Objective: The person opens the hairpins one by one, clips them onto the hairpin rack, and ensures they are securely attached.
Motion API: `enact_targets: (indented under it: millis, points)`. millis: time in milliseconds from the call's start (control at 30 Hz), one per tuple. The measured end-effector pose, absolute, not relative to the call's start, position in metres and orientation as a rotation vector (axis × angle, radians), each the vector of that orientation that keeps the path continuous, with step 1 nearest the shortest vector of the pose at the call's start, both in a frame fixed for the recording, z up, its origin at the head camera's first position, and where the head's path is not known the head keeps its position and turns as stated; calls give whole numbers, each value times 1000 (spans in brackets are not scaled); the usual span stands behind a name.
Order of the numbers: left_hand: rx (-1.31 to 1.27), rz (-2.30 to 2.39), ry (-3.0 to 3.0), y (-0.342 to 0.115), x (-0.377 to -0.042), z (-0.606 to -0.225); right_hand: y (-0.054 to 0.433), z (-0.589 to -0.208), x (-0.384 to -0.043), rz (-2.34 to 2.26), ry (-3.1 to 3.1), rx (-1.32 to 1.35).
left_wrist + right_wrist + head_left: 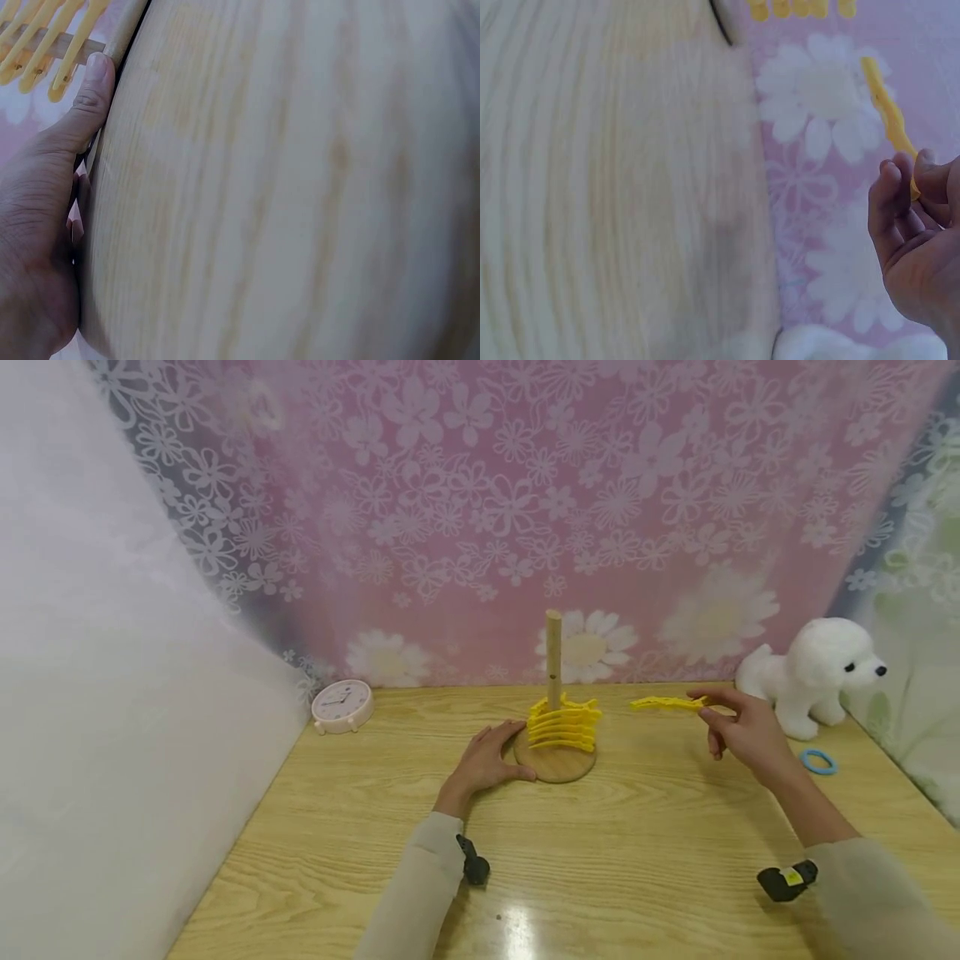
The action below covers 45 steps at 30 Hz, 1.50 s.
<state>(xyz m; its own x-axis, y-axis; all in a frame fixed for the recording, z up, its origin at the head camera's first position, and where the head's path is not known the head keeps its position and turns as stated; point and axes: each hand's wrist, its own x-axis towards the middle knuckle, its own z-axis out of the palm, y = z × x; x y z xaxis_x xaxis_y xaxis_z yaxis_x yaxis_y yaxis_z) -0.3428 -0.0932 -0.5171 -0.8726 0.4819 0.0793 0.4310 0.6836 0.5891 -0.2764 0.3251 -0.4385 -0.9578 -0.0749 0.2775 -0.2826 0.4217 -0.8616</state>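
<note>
A round wooden base (557,768) carries an upright wooden post (553,660). Around the post's lower part lie several stacked yellow openwork pieces (562,729), also in part at the top left of the left wrist view. My left hand (487,760) holds the base at its left rim, thumb toward the near side and fingers along the far left. My right hand (750,735) pinches one end of a thin yellow piece (663,702) between thumb and fingers, to the right of the stack. Seen edge-on, this piece stretches left toward the post.
A pink round clock (342,706) stands at the table's back left. At the right are a white toy dog (810,672) and a light blue ring (818,762). A flowered pink cloth (480,527) hangs behind the wooden table (360,860).
</note>
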Motion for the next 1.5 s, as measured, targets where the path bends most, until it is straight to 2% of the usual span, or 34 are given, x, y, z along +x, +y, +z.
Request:
enact_targets:
  millis: [433, 800, 1200, 1500]
  points:
    - [763, 942, 2813, -93, -344, -520, 269, -421, -288, 1446, -2349, 91]
    - [768, 929, 2820, -93, -345, -519, 233, -413, -300, 1613, -2352, -44]
    - [777, 930, 2818, -94, -345, -520, 200, -421, -320, 1627, -2329, 53]
    - [777, 937, 2819, -94, -346, -520, 189, -425, -322, 1607, -2371, 78]
